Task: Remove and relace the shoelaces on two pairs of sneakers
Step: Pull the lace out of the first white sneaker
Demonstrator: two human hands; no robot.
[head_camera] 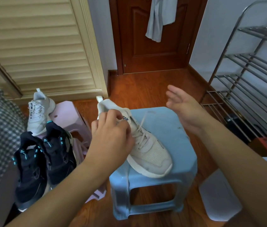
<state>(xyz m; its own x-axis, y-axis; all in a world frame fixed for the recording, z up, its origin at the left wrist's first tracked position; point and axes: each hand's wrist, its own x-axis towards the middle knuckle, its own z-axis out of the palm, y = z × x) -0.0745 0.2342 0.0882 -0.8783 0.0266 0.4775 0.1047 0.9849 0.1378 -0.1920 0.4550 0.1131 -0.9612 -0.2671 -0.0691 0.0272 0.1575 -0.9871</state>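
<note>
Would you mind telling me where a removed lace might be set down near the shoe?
The blue stool has bare seat right of the white sneaker, below the open right hand. The pink stool is crowded by the other white sneaker and black sneakers.

Left hand (111, 133) reaches in from the near left, forearm bare, knuckles up, fingers curled down in a tight pinch at their tips. Right hand (182, 105) hangs in the air further right and farther off, palm turned left, fingers straight and loosely spread, holding nothing, forearm stretching from the near right.
</note>
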